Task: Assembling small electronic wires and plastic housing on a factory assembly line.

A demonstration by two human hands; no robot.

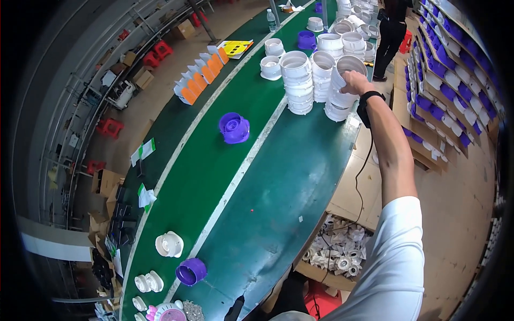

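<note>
My right hand point(355, 82) reaches far forward over the green belt point(278, 176) and grips the rim of the top piece of a tilted stack of white round plastic housings point(339, 101). A black band sits on that wrist. Two more upright white stacks point(297, 83) point(322, 75) stand just left of it. My left hand is not in view. A purple round plastic part point(234, 128) lies alone on the belt's left lane, well short of the stacks.
More white and purple housings point(342, 37) crowd the far end of the belt. A white part point(169, 244) and a purple cup point(190, 271) lie near me. A cardboard box of small white parts point(337, 251) sits below right. A person in black point(391, 32) stands beyond.
</note>
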